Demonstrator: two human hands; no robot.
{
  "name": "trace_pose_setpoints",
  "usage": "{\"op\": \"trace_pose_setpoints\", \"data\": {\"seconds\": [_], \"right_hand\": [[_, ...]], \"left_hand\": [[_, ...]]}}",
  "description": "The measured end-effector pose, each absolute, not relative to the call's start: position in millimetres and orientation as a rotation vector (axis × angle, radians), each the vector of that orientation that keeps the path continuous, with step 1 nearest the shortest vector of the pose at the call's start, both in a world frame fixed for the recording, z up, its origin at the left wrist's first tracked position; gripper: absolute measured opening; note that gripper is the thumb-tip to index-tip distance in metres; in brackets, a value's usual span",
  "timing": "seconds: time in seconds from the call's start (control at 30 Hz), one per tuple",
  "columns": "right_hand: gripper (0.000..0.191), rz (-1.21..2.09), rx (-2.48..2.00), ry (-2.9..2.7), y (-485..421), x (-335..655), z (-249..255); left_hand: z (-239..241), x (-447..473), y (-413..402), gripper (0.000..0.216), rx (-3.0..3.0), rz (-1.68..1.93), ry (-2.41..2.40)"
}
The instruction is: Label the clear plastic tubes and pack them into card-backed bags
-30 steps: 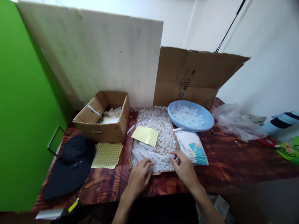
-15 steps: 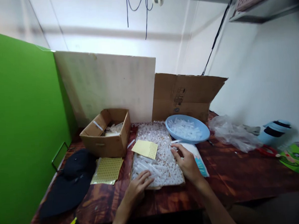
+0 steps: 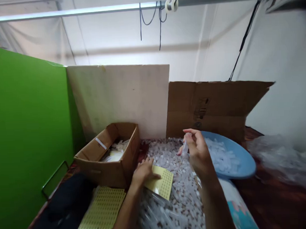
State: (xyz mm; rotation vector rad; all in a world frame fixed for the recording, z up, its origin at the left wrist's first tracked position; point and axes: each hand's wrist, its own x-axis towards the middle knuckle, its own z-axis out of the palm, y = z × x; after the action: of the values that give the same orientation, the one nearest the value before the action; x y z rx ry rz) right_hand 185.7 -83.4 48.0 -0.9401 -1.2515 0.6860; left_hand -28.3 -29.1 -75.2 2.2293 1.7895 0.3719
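My right hand (image 3: 199,153) is raised over the far part of a tray-like spread of small whitish plastic pieces (image 3: 186,198). Between its thumb and fingers is a small translucent plastic tube (image 3: 185,148). My left hand (image 3: 143,173) rests on the left edge of a yellow sticker sheet (image 3: 163,184), its fingers stretched out and apart. This sheet lies on top of the plastic pieces and carries rows of small round marks. Longer clear tubes (image 3: 163,218) lie in front of it, blurred.
An open cardboard box (image 3: 107,176) stands left of my left hand, with another yellow sticker sheet (image 3: 104,209) before it. A dark cap (image 3: 67,204) lies farther left. At right are a blue basin (image 3: 248,169) of translucent pieces, a printed packet (image 3: 240,209) and clear plastic bags (image 3: 280,155).
The view has moved closer and tilted up. My left hand has shifted from the near edge of the pieces to the sticker sheet. My right hand has risen, a tube now visible in it.
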Motion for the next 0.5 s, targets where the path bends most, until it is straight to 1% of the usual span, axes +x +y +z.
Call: {"op": "trace_pose_setpoints", "data": {"seconds": [0.07,0.17,0.23,0.3,0.43,0.5], "right_hand": [[0.042,0.683,-0.968,-1.276,-72,185,43],[0.046,0.575,-1.092,-1.308,-58,189,35],[0.038,0.427,-1.208,-1.323,-50,195,29],[0.033,0.368,-1.276,-1.366,-43,201,23],[0.033,0.504,-1.239,-1.538,-38,204,19],[0.029,0.565,-1.224,-1.643,-43,200,22]], "left_hand": [[-80,-32,-11,0.093,2.210,0.306,1.776],[-79,-38,4,0.087,2.209,0.337,1.750],[-72,-42,7,0.077,2.208,0.413,1.697],[-59,-47,7,0.066,2.194,0.507,1.618],[-20,-53,-5,0.041,2.122,0.718,1.404],[2,-53,-17,0.033,2.021,0.958,1.238]]}}
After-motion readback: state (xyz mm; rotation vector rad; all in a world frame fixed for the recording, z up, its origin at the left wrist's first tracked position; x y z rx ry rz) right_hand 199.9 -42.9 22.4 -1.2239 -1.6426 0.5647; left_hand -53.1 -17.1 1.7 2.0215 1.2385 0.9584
